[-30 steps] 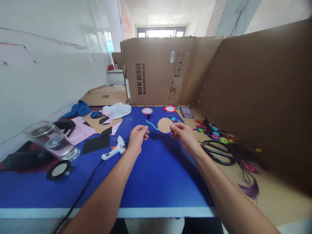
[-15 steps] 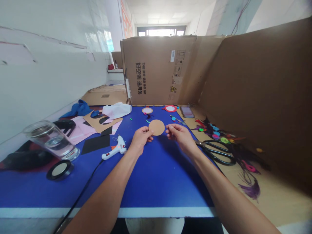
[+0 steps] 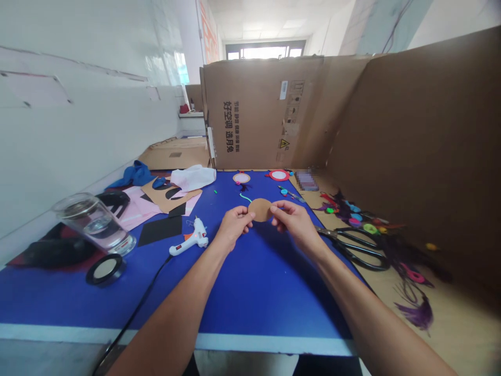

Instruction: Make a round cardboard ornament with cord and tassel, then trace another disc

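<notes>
Brown disc (image 3: 260, 210) pinched at opposite edges by left hand (image 3: 234, 224) and right hand (image 3: 294, 220) — light, even pressure avoids bending — green string (image 3: 246, 197) just beyond the grip.

On the surface (image 3: 274, 313), the glue gun (image 3: 191, 242) lies right of the jar (image 3: 96, 222); scissors (image 3: 358, 246) lie right of both.

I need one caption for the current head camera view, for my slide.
Left hand and right hand hold a brown disc above a blue table.
</notes>
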